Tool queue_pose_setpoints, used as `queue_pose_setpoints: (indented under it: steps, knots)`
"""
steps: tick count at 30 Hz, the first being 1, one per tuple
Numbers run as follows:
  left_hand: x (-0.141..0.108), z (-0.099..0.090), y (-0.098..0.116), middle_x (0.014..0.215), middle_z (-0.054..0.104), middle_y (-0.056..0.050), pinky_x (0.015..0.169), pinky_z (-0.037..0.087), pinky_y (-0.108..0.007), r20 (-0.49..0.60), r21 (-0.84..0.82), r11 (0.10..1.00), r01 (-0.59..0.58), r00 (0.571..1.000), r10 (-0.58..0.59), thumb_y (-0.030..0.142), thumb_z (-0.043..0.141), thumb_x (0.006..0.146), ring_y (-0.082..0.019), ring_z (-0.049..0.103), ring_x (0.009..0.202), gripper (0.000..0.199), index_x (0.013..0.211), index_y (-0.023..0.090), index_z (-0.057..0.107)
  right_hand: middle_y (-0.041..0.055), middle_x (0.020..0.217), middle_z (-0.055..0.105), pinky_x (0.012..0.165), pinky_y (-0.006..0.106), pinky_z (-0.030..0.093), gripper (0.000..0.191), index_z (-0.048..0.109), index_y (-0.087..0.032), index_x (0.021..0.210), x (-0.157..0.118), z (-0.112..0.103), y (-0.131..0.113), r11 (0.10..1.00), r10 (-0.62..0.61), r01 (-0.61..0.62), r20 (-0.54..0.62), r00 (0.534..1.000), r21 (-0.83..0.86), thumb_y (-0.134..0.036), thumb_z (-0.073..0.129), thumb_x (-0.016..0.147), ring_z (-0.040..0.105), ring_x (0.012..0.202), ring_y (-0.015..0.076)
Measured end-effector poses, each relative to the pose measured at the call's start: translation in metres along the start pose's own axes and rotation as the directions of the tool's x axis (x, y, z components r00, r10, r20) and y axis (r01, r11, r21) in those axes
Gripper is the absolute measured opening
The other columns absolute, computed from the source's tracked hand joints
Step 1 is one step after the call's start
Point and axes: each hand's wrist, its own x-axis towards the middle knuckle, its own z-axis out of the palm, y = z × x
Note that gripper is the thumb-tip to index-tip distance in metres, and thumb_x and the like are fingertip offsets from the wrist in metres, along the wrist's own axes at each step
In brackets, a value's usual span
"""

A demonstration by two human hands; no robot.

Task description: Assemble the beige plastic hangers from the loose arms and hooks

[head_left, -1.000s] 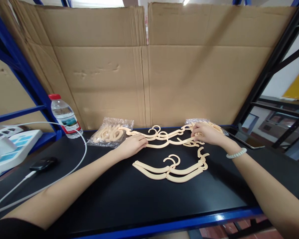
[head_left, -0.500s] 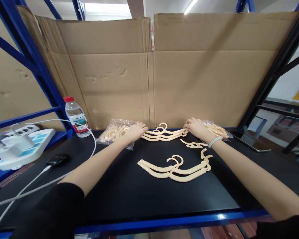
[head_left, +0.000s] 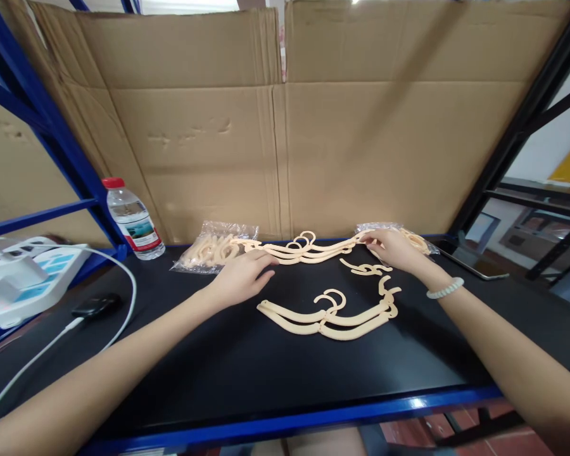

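Cream plastic hangers [head_left: 313, 252] lie in a row at the back of the black table. My left hand [head_left: 244, 275] hovers at their left end, thumb apart from the fingers, holding nothing. The fingers of my right hand [head_left: 387, 247] pinch something I cannot make out at the right end of these hangers. Nearer the middle lies a second pair of hangers [head_left: 351, 330], with small curved pieces at its right end. Between the two groups sits a small folded cream piece [head_left: 367, 269]. Clear bags of cream parts [head_left: 209, 249] lie behind both hands.
A water bottle [head_left: 135, 221] with a red cap stands at the back left. Beside it are a power strip [head_left: 52, 272], a black device [head_left: 96, 305] and white cables. A phone or tablet [head_left: 475, 261] lies at the right. Cardboard [head_left: 384, 145] walls off the back.
My left hand has moved back toward me and down from the rear hangers, its thumb now apart. My right hand has shifted slightly right. The view has tilted downward.
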Motion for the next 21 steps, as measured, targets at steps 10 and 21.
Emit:
queue_pose_setpoints:
  steps: [10, 21]
  knots:
    - [-0.027, 0.006, 0.024, 0.091, 0.07, -0.004, 0.064, 0.051, -0.027, -0.066, -0.39, 0.917, 0.082, 0.991, -0.117, 0.023, 0.047, 0.091, -0.016, 0.062, 0.073, 0.021, 0.1, 0.02, 0.065, 0.0109, 0.096, 0.073, 0.071, 0.033, 0.051, 0.031, 0.071, -0.015, 0.104, -0.024, 0.003, 0.011, 0.993, 0.059, -0.084, 0.264, 0.963, 0.086, -0.028, 0.063, 0.077, 0.067, 0.084, 0.0237]
    - [-0.032, 0.001, 0.041, 0.102, 0.067, -0.005, 0.06, 0.049, -0.025, -0.212, -0.461, 0.887, -0.005, 0.972, -0.104, 0.017, 0.048, 0.09, -0.013, 0.059, 0.073, 0.023, 0.11, 0.021, 0.059, 0.0045, 0.074, 0.064, 0.059, 0.031, 0.04, 0.013, 0.06, -0.02, 0.073, -0.024, 0.015, 0.0, 0.979, 0.097, -0.133, 0.226, 0.969, 0.152, -0.033, 0.063, 0.075, 0.057, 0.067, 0.0198]
